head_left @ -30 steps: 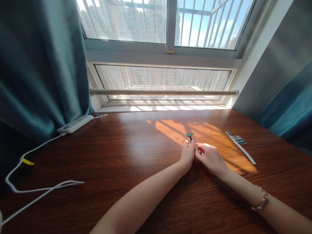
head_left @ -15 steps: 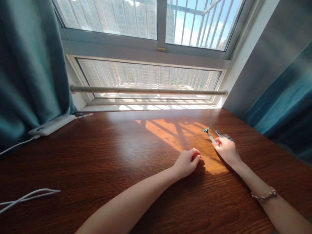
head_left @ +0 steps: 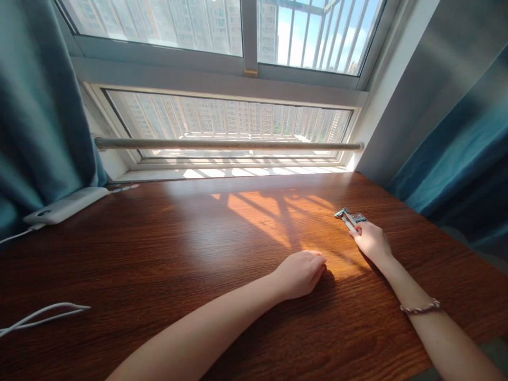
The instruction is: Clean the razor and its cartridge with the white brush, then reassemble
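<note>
White-handled, our razor (head_left: 346, 220) should be light and stiff; our right hand (head_left: 372, 241) pinches its handle (head_left: 350, 226), our left hand (head_left: 300, 273) curled closed.

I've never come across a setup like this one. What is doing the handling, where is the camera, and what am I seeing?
There is no machine: these are a person's bare hands, seen by a camera worn on the head, looking forward and down.

The right hand holds a razor. A pale strip lines up beside its handle; whether it is gripped too, I can't tell. A small clear packet lies just beyond.

The left hand is at the wooden table, fingers curled, nothing visible in it. Far left are a white device and a white cable.
</note>
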Available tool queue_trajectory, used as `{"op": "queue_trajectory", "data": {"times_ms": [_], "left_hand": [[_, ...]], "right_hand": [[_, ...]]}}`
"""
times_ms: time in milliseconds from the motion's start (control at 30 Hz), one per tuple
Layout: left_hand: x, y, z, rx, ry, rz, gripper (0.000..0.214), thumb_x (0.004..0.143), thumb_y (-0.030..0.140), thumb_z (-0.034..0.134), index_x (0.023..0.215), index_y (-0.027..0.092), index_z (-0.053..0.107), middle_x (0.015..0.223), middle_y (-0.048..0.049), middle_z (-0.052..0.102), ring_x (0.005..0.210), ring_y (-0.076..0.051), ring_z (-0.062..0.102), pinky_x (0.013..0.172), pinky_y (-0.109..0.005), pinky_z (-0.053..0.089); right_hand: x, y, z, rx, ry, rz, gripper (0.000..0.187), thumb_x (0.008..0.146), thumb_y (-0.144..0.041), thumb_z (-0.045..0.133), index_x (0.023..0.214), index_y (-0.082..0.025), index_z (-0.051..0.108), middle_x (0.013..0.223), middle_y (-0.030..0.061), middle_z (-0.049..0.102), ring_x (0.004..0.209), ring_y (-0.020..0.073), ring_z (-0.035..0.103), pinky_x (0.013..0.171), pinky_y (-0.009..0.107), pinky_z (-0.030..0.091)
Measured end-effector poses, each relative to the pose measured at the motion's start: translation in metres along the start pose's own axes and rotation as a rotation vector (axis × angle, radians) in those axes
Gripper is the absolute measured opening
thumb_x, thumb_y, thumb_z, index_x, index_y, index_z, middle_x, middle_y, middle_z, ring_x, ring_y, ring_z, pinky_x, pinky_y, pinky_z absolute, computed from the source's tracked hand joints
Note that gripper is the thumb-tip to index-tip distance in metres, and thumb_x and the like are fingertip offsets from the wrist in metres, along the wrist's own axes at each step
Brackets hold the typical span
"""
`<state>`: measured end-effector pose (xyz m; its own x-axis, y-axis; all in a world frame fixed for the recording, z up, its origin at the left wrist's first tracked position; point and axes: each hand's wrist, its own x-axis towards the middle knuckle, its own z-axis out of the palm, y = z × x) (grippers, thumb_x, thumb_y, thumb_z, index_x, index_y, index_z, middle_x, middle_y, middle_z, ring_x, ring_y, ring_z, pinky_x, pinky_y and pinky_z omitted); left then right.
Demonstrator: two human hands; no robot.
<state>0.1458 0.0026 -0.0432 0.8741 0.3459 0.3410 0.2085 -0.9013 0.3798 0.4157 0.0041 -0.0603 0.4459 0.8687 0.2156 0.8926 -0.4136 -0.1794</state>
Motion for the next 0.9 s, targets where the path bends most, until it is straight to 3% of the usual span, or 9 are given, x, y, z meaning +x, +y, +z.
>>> {"op": "queue_trajectory", "data": {"times_ms": [300,500,600,667,800,900], "left_hand": [[0.0,-0.001,0.0,0.027,0.004,0.029,0.022,0.089,0.019,0.029,0.084,0.015,0.05,0.08,-0.0071,0.06,0.08,-0.016,0.057,0.073,-0.026,0.044],[0.0,-0.001,0.004,0.036,0.019,0.04,0.02,0.088,0.018,0.031,0.08,0.015,0.05,0.078,-0.0066,0.06,0.077,-0.015,0.056,0.074,-0.026,0.043],[0.0,-0.001,0.005,-0.045,0.089,-0.048,0.016,0.085,0.018,0.037,0.078,0.015,0.052,0.075,-0.0053,0.059,0.074,-0.015,0.054,0.071,-0.025,0.043],[-0.004,-0.002,0.001,-0.073,0.152,-0.143,0.014,0.084,0.016,0.04,0.08,0.015,0.053,0.075,-0.0045,0.059,0.071,-0.014,0.053,0.066,-0.024,0.043],[-0.033,-0.003,-0.02,-0.218,0.267,-0.329,0.019,0.087,0.024,0.04,0.081,0.013,0.055,0.065,-0.0004,0.056,0.058,-0.009,0.048,0.056,-0.02,0.039],[-0.071,-0.002,-0.04,-0.39,0.356,-0.441,0.022,0.086,0.031,0.043,0.079,0.014,0.056,0.064,0.0013,0.053,0.059,-0.009,0.045,0.057,-0.02,0.037]], "right_hand": [[-0.001,-0.001,-0.002,0.008,0.002,0.035,0.018,0.071,-0.038,0.058,0.077,-0.021,0.063,0.076,0.0056,0.061,0.062,0.0189,0.055,0.049,0.026,0.029],[-0.006,-0.008,-0.006,0.085,0.132,-0.055,0.022,0.074,-0.038,0.056,0.078,-0.017,0.062,0.081,0.0099,0.058,0.064,0.0213,0.054,0.052,0.029,0.032],[-0.021,-0.03,-0.011,0.181,0.226,-0.224,0.025,0.084,-0.035,0.043,0.087,-0.014,0.057,0.09,0.0117,0.056,0.078,0.0217,0.052,0.067,0.031,0.036],[-0.039,-0.054,-0.013,0.252,0.211,-0.39,0.029,0.088,-0.034,0.037,0.076,-0.015,0.055,0.078,0.0088,0.054,0.076,0.0196,0.051,0.072,0.031,0.036],[-0.085,-0.11,-0.015,0.387,0.028,-0.801,0.036,0.09,-0.033,0.034,0.06,-0.018,0.047,0.059,0.0022,0.048,0.06,0.0137,0.046,0.062,0.025,0.036],[-0.112,-0.152,-0.02,0.614,-0.159,-1.091,0.028,0.091,-0.028,0.03,0.077,-0.016,0.052,0.073,0.0045,0.055,0.068,0.0132,0.05,0.063,0.023,0.038]]}}
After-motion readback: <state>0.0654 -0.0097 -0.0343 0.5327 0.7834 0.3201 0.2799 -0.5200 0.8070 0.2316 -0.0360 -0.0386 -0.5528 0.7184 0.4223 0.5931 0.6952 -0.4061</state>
